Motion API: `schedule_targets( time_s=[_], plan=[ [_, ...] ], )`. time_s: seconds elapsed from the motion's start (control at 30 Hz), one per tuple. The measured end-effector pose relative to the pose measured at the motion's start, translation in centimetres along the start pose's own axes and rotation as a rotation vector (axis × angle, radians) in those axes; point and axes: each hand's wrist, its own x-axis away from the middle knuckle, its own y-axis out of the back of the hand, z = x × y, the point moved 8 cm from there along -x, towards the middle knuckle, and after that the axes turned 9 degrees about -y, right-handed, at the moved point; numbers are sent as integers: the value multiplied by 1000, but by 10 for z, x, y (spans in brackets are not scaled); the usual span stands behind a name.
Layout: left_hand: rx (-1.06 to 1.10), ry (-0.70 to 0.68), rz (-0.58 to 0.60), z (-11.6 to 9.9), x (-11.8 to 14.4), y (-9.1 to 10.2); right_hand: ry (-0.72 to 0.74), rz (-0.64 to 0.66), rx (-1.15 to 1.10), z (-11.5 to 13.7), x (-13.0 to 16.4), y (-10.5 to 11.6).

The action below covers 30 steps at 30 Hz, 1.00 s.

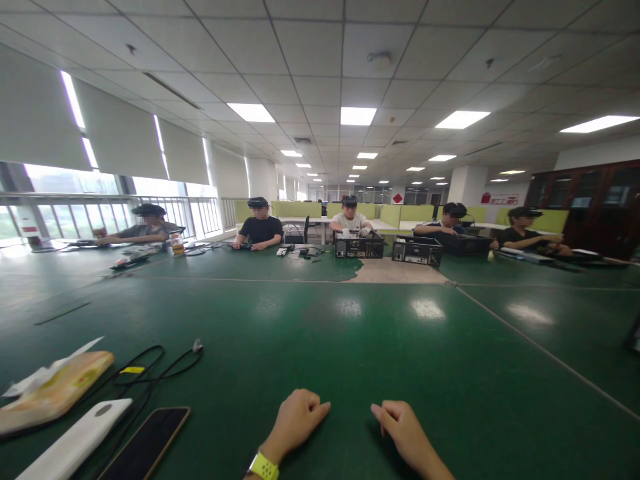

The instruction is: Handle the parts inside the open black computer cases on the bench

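Note:
My left hand (299, 418) is over the green tabletop (320, 333) near its front edge, fingers curled into a loose fist and the thumb pointing right. A yellow-green watch strap (263, 466) wraps that wrist. Opposite it, with a gap between, my right hand (399, 427) is also loosely closed. Nothing shows in either hand. Left of my hands lie a dark-screened phone (147, 443), a long white device (75, 440), black cables (145, 377) with a yellow tag (133, 370), and a soft tissue pack (65, 390) with a tissue sticking out.
Several people sit across the table, among them a person in black (260, 232) and one in white (350, 220). Black computer cases (359, 247) stand before some of them. Small parts and cables (303, 252) lie farther back. Part of the green covering is torn, baring a pale patch (400, 271).

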Motion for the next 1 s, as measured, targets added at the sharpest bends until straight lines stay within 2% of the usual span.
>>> schedule_targets(
  time_s=[1.0],
  plan=[
    [67, 11, -17, -1, 2, 3, 16, 3, 10, -3, -1, 0]
  ],
)
